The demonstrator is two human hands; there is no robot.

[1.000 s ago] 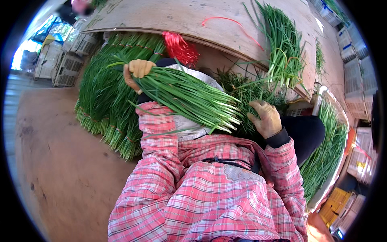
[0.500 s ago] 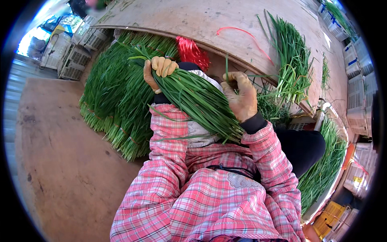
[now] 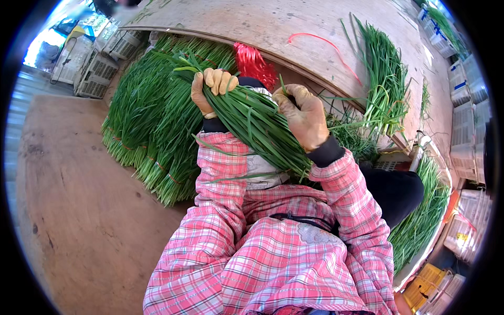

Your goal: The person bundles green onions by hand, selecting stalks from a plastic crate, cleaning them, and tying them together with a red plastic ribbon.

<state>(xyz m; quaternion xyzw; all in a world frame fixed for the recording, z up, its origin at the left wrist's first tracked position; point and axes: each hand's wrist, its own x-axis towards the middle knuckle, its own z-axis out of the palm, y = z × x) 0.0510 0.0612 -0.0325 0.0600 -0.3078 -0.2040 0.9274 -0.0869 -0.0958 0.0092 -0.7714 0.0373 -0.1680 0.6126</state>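
Note:
My left hand [image 3: 214, 90], in a tan glove, is closed around a thick bunch of green garlic chives [image 3: 257, 126]. The bunch slants down to the right across my lap, its leaf tips sticking out past my fist. To its right, my right hand [image 3: 303, 113], gloved too, has thumb and forefinger pinched on a single chive blade [image 3: 282, 85], whose tip pokes up above the fingers. That hand overlaps the right side of the bunch. A few loose blades hang over my left sleeve.
Tied chive bundles [image 3: 152, 115] are piled at my left on a wooden board [image 3: 79, 210]. Red ties [image 3: 254, 65] hang at the wooden table's [image 3: 231, 21] edge. Loose chives [image 3: 386, 79] lie on the table; more fill a container [image 3: 425, 210] at right. Crates [image 3: 464, 131] line the right side.
My right hand has moved left and slightly up along the bunch, still pinching a blade. The left hand keeps its grip and has shifted slightly right.

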